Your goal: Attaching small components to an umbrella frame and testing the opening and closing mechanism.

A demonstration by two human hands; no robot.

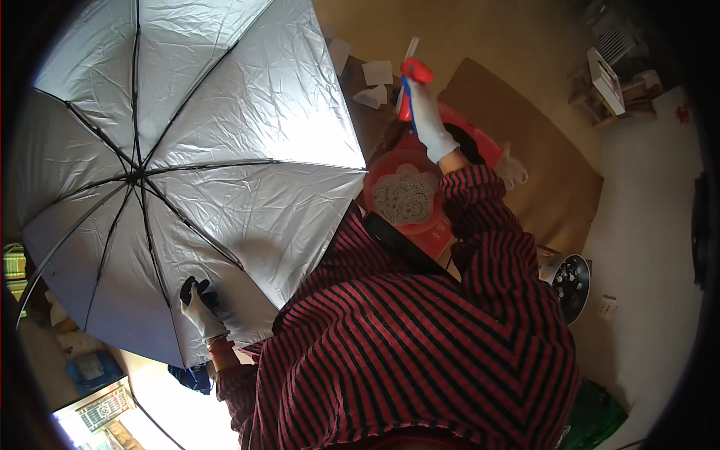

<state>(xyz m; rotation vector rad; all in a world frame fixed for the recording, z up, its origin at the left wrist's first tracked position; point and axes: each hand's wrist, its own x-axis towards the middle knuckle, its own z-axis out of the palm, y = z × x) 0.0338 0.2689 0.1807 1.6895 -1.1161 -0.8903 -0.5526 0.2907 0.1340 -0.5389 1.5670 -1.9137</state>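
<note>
A silver-lined umbrella (225,127), spread wide with dark ribs, fills the left side. My left hand (199,306), in a white glove with dark fingers, is against or just in front of its inner lining near the lower edge. Its fingers look apart, with nothing visible in them. My right hand (430,124), also in a white glove, reaches out ahead. It is closed round a red tool (417,71) with a pale rod sticking out; its exact kind is unclear. Below that hand is a pink basin (372,174) with a white, lace-patterned piece (405,199) inside.
White paper scraps (377,73) lie beyond the basin. A brown sheet (540,142) covers the floor at right. Farther right are a pan with small pieces (570,289) and a small wooden stand (596,101). A blue bag (94,371) is at lower left.
</note>
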